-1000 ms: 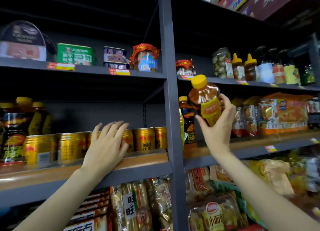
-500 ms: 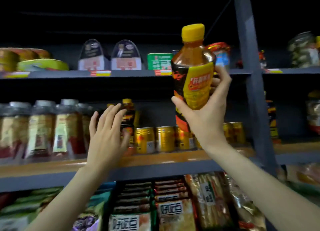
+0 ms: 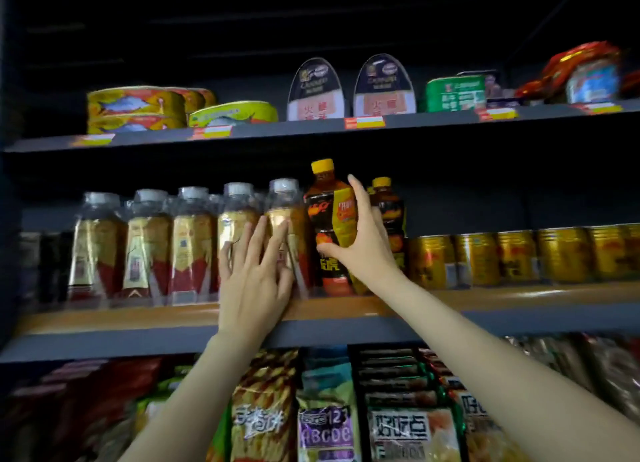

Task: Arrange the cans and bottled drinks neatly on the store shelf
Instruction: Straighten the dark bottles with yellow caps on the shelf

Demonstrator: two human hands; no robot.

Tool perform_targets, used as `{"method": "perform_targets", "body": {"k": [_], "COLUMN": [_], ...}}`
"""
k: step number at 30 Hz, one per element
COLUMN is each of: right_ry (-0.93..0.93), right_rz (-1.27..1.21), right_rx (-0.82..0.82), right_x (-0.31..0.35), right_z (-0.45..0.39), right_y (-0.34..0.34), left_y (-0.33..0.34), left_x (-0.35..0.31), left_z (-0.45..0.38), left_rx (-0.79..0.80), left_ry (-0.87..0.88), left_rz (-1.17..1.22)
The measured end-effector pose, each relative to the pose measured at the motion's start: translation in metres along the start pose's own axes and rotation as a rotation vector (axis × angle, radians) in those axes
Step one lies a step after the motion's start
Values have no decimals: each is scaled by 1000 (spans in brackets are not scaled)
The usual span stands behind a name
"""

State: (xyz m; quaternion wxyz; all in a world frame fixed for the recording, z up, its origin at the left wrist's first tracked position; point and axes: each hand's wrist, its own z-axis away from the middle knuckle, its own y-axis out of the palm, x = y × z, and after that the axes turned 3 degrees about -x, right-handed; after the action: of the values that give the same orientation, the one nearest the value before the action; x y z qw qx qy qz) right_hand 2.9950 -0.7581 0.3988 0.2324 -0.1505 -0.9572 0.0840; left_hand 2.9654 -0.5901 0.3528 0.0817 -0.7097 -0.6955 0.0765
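Dim shelf (image 3: 311, 314): right hand (image 3: 367, 250) grips the bottle (image 3: 329, 226) mid-body, between clear bottles (image 3: 194, 246) and cans (image 3: 519, 257). Left hand (image 3: 252, 274) lies flat against them. Likely full, heavy, slick; hold the waist.

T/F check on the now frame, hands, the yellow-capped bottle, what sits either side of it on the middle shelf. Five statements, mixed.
1. The right hand grips the yellow-capped bottle. True.
2. The left hand holds a gold can. False: its straight fingers rest against the clear-capped bottles.
3. The gold cans stand to the right of the gripped bottle. True.
4. The gripped bottle lies on its side. False: it is upright, cap on top.
5. The upper shelf holds only bottles. False: it holds tins and packaged goods.
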Motion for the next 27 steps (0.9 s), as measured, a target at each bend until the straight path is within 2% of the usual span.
{"method": "perform_targets", "body": {"k": [6, 9, 14, 19, 27], "right_ry": [133, 67, -173, -188, -221], "right_rz": [266, 445, 705, 1007, 1091], "right_rx": [27, 85, 136, 193, 244], "right_x": [-7, -3, 3, -1, -15], "right_z": [-9, -9, -9, -24, -36], "right_y": [6, -8, -21, -24, 0], "left_y": [2, 4, 5, 6, 7], "left_x": [-1, -1, -1, -1, -1], "left_z": [-1, -2, 1, 4, 2], "left_rx": [21, 6, -47, -33, -41], "left_ry": [13, 25, 52, 41, 36], "left_rz": [36, 26, -15, 6, 8]}}
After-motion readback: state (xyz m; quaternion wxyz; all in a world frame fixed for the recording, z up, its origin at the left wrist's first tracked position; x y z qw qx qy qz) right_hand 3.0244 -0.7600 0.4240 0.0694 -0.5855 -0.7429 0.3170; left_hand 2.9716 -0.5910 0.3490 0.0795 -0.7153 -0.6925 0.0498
